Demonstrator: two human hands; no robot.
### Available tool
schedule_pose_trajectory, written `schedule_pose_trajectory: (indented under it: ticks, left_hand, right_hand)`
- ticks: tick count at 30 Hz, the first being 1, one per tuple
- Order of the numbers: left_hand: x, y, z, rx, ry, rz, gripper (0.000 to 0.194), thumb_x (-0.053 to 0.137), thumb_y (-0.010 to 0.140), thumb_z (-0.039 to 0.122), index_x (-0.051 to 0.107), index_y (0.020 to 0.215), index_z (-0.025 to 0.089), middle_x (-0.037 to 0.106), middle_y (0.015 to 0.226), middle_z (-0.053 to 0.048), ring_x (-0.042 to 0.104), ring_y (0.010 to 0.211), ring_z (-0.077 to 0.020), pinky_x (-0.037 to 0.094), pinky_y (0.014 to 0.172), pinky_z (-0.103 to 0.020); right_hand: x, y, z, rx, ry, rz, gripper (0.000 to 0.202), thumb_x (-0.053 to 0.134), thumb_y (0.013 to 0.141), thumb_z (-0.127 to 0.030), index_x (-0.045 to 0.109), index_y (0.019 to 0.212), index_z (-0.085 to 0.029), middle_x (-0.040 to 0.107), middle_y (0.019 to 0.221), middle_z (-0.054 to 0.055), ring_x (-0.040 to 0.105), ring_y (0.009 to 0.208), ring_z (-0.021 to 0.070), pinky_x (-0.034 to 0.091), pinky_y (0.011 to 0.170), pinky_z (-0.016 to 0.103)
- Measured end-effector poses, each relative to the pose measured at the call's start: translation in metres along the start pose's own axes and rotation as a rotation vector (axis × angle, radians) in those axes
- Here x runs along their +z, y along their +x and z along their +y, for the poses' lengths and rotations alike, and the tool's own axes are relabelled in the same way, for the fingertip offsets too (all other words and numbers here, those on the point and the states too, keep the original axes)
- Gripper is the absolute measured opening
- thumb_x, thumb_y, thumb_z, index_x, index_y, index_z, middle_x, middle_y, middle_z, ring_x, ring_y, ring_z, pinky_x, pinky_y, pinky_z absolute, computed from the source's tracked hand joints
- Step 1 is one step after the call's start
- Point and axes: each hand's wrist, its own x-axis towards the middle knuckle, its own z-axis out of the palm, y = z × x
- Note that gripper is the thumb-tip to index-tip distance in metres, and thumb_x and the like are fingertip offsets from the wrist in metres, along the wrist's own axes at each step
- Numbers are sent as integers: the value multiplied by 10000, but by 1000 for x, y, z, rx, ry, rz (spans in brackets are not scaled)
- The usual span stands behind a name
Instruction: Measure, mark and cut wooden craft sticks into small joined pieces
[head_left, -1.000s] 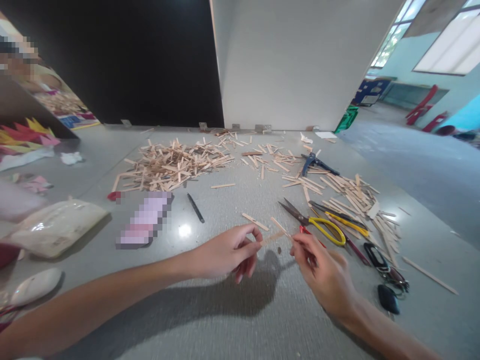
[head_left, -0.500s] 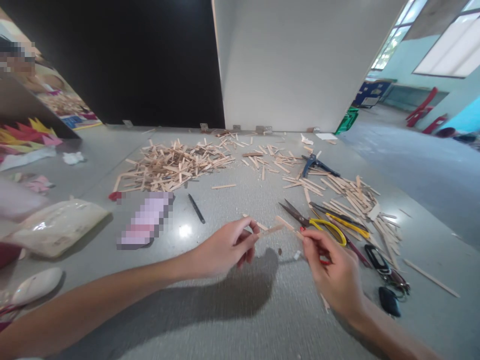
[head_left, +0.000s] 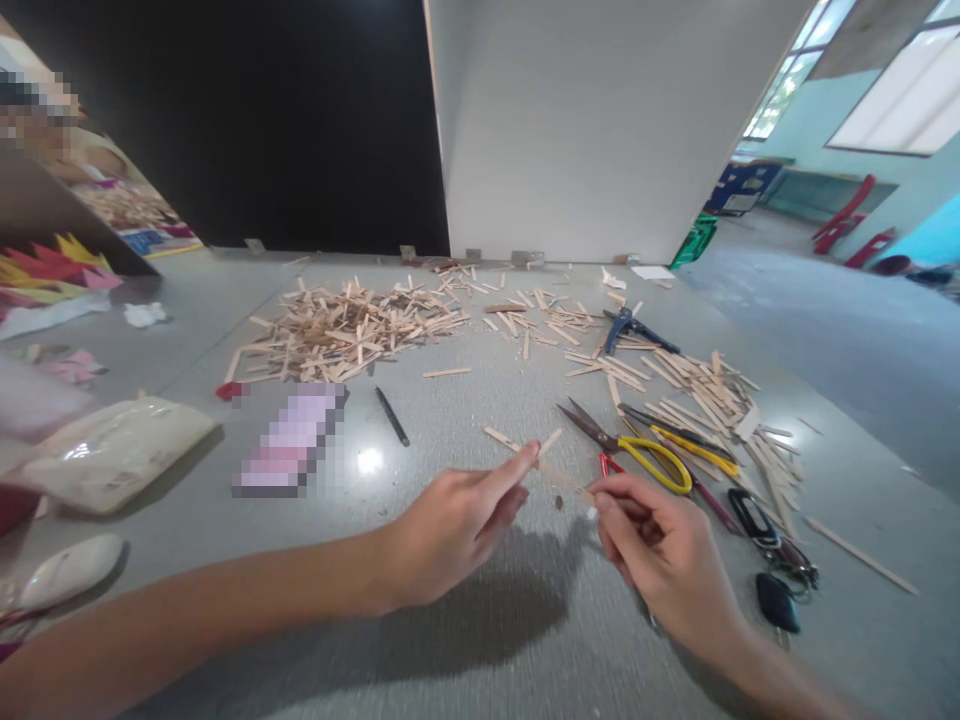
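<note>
Centrally, left hand: the left hand (head_left: 457,530) hovers above the table (head_left: 465,405), index finger stretched out and the others curled below; whether it grips anything, I cannot tell.
Right hand: the fingers of the right hand (head_left: 664,545) are pinching the near end of a thin stick (head_left: 559,476), thumb against index.
Thin stick: between the two hands, slanting up towards the left fingertip; it is blurred, so contact there is uncertain.
Loose stick: a notched stick (head_left: 498,437) lies just beyond the left fingertip.
Stick pile: a heap of sticks (head_left: 352,325) lies at the far left, with a second scatter of sticks (head_left: 697,385) at the right.
Tools: yellow-handled scissors (head_left: 652,462) lie beyond the right hand, blue-handled pliers (head_left: 622,325) farther back.
Right side: a bunch of keys (head_left: 780,600) lies beside the right forearm.
Left side: a black pen (head_left: 391,416) lies beyond the left hand; a clear bag (head_left: 127,455) and a white mouse (head_left: 79,572) sit farther left.
Backdrop: a black panel (head_left: 300,120) adjoins a white panel (head_left: 585,120).
</note>
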Motion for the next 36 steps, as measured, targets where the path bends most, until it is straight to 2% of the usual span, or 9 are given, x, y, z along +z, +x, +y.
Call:
schedule_pose_trajectory:
  ticks: [6,9,12,15,18,22,30,34,36]
  left_hand:
    - [13,-7,-3,62,53,-122,606,357,1142,314,346,1727,154,822,995,-126,745,832,-240,597,821,-373]
    - [15,-6,1,11,-124,-105,645,457,1117,316,296,1732,206,815,1020,-80,736,828,-206,594,844,-347]
    - [11,-1,7,-140,-388,-84,740,575,1089,447,262,1727,240,808,1117,-85,719,800,-183,589,772,-314]
    - [7,7,9,-286,-680,-66,704,654,1032,580,480,1586,182,808,1126,-127,741,858,-210,582,705,-308]
    - [8,13,7,-347,-830,-75,557,763,956,579,685,1312,158,813,1055,-118,757,833,-206,593,727,-323]
    - [10,14,7,-370,-869,-111,427,821,903,551,740,1080,170,799,912,-69,729,728,-177,596,717,-322]
    - [8,15,11,-375,-848,-127,343,805,881,469,770,1040,167,759,839,-38,691,698,-160,572,707,-301]
    - [10,15,10,-339,-792,-99,277,754,914,443,775,973,174,715,790,-18,656,689,-155,544,706,-291]
    - [7,16,8,-328,-763,-92,278,732,930,453,768,926,177,695,768,-18,639,692,-161,528,700,-290]
  right_hand:
    - [4,-2,3,118,67,-79,324,672,993,-499,679,850,-209,482,515,-63,382,398,104,275,353,220]
    - [4,-2,3,124,68,-89,313,671,991,-492,678,870,-203,509,536,-53,405,415,108,297,367,220]
    - [3,-2,3,112,63,-90,304,666,991,-483,680,884,-200,509,541,-56,403,417,108,295,371,224]
    - [3,-1,2,113,55,-101,294,662,991,-473,679,869,-206,495,541,-61,398,426,109,290,380,226]
    - [5,-2,3,119,50,-128,303,638,1001,-471,679,854,-209,486,548,-62,400,434,110,288,387,226]
    - [8,-4,6,124,9,-161,314,621,1004,-477,695,858,-210,488,550,-61,401,436,111,297,399,228]
    - [9,-3,7,62,-21,-166,259,609,993,-395,707,841,-209,559,553,-43,517,485,131,417,467,224]
    - [8,-7,14,61,-41,-214,326,523,1075,-409,713,921,-194,646,588,-23,506,399,112,388,407,217]
    - [7,-8,23,13,-103,-177,399,418,1137,-418,726,1047,-181,697,620,-2,568,396,130,446,420,229]
